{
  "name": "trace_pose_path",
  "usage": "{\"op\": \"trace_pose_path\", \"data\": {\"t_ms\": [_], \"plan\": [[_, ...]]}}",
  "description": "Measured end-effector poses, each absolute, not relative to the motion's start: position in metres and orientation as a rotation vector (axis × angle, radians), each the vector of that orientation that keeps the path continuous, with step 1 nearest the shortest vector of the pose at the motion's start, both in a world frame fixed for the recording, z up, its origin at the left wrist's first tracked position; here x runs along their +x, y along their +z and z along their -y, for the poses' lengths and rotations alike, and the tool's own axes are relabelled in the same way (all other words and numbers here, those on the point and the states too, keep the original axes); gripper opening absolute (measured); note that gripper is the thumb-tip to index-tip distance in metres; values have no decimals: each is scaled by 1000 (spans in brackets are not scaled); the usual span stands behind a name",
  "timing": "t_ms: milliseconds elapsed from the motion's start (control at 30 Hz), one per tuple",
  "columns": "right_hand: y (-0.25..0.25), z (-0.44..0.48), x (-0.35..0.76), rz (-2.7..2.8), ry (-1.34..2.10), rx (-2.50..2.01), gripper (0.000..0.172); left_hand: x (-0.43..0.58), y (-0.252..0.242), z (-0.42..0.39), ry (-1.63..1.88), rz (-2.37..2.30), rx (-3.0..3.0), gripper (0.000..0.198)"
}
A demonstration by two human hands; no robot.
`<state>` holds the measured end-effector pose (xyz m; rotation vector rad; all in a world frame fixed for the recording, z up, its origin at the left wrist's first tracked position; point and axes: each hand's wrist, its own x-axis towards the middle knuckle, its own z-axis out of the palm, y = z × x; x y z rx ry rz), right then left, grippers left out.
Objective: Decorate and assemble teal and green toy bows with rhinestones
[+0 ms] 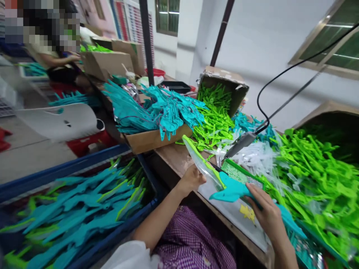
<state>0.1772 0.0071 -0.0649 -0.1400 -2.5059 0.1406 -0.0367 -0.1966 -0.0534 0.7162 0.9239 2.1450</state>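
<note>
My right hand is closed around the teal end of a long plastic toy. The toy's other end is a curved, bright green and translucent blade shape, pointing up and away to the left. My left hand is beside the translucent part with its fingers curled together; what they hold, if anything, is hidden. Just beyond the toy hangs a grey electric screwdriver, its tip down near a green tray of small shiny pieces. A small yellow figure is on the pale work surface below the toy.
A blue crate of teal and green toys stands at my left. Teal parts are heaped on a cardboard box. Bright green parts and clear pieces cover the right. Another person sits at the far left, near a white chair.
</note>
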Motion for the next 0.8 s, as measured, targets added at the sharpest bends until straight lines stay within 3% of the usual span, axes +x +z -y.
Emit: {"op": "trace_pose_path", "data": {"t_ms": [133,333,800], "plan": [[-91,1,175,2478,76,-87,62,-31,-75,218,2079,-791,771,58],[-122,9,176,2441,38,-109,68,1,-100,230,2042,-461,395,65],[-134,18,172,2394,172,-168,67,12,-82,224,2116,-368,193,52]]}}
